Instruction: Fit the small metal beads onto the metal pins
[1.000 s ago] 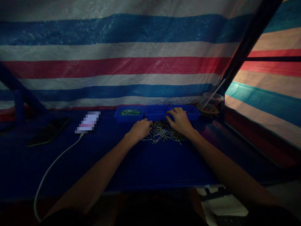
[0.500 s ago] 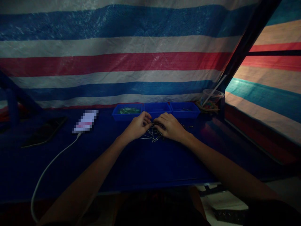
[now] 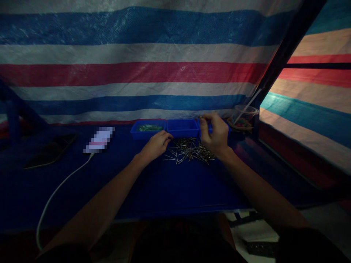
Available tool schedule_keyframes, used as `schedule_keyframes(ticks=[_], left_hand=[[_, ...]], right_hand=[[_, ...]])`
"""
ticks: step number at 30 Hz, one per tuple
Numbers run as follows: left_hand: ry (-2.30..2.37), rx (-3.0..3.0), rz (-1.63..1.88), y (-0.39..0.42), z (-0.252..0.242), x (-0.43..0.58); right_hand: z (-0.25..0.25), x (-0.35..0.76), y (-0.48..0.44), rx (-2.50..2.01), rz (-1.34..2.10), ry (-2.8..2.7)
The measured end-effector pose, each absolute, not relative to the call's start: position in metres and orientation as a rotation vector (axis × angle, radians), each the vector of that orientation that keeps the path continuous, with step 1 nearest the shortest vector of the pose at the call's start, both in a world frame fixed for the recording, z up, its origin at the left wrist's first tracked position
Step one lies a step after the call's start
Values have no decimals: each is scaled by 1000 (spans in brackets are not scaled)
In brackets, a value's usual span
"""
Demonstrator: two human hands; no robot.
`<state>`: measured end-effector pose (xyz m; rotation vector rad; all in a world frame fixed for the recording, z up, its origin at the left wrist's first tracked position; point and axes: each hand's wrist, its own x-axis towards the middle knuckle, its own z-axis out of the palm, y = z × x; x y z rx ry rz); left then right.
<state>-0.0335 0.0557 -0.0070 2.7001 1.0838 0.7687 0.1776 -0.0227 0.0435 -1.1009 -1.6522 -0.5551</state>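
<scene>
Striped tarpaulin (image 3: 137, 73) in blue, white and red was hung behind a dim blue table (image 3: 170, 190), over which a person's two bare forearms were stretched. A loose pile of small metal pins (image 3: 189, 151) was spread on the tabletop between the hands, just in front of a row of blue trays (image 3: 182, 128). The left hand (image 3: 156, 144) was rested on the table at the pile's left edge. Its fingers were curled inward and their tips touched the nearest pins; whether anything was gripped could not be made out. The right hand (image 3: 215, 133) was held above the pile's right side, in front of the trays. One small metal piece (image 3: 200, 117) was pinched between its thumb and forefinger, and the other fingers were folded toward the palm. Something green (image 3: 148, 128) was seen in the leftmost tray. A clear plastic cup (image 3: 245, 113) with a straw was stood at the table's far right corner. To the left, a lit phone (image 3: 99, 139) was plugged into a white cable (image 3: 63, 182), with a dark phone (image 3: 52, 153) laid beside it.
</scene>
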Motion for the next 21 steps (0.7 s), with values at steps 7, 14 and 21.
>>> schedule_keyframes(ticks=[7, 14, 21], left_hand=[[1109, 2938, 442, 64, -16, -19], [1121, 2847, 554, 56, -16, -18], [1024, 2229, 881, 43, -6, -26]], right_hand=[[72, 186, 9, -1478, -619, -1672], [4, 171, 8, -1503, -381, -2193], [-4, 155, -4, -1300, -416, -2315]])
